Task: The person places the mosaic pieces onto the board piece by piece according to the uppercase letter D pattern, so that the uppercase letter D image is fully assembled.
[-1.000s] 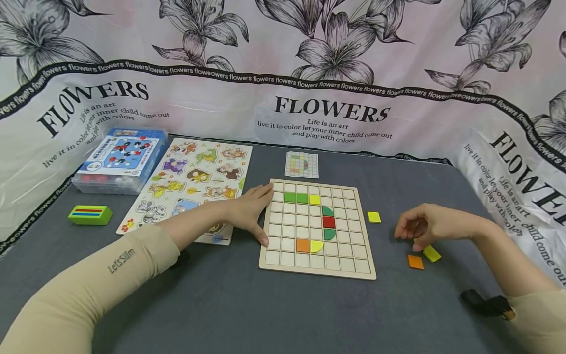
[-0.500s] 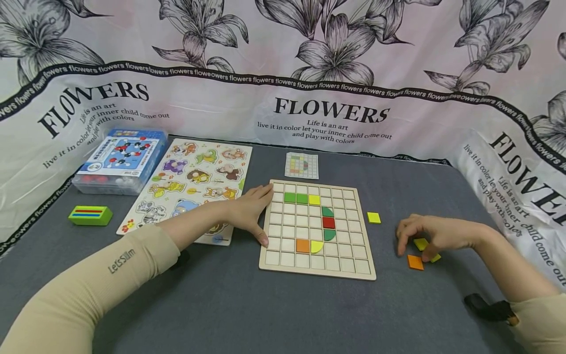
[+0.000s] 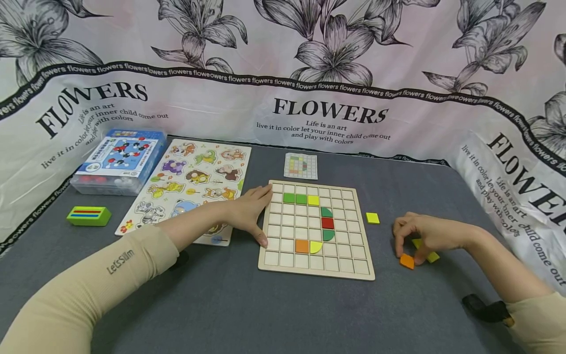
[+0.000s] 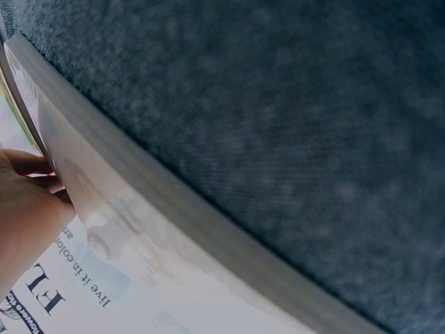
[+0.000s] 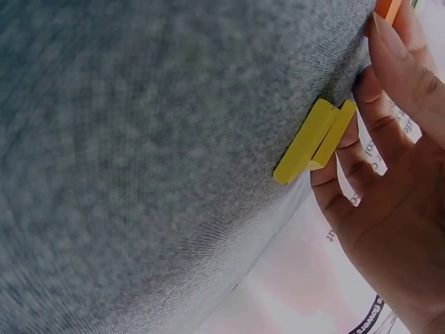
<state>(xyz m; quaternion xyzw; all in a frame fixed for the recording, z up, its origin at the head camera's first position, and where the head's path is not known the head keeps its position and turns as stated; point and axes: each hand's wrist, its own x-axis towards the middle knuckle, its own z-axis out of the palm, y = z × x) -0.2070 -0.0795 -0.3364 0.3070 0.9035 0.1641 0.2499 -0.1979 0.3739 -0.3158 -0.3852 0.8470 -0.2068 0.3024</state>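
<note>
My right hand pinches an orange square tile between thumb and fingertips, and the tile tilts a little at the table surface. Under that hand lie yellow tiles, partly hidden in the head view. My left hand rests with spread fingers and thumb along the left edge of a wooden grid board. Set in the board are green tiles, a yellow square, a red square, green quarter-rounds, an orange square and a yellow quarter-round.
A lone yellow square lies right of the board. Behind the board is a small pattern card. To the left are an animal puzzle board, a boxed model kit and a green block with coloured stripes.
My right hand has come down from above the yellow tiles to the orange tile, gripped it and shifted it slightly left. My left hand stays at the board.
</note>
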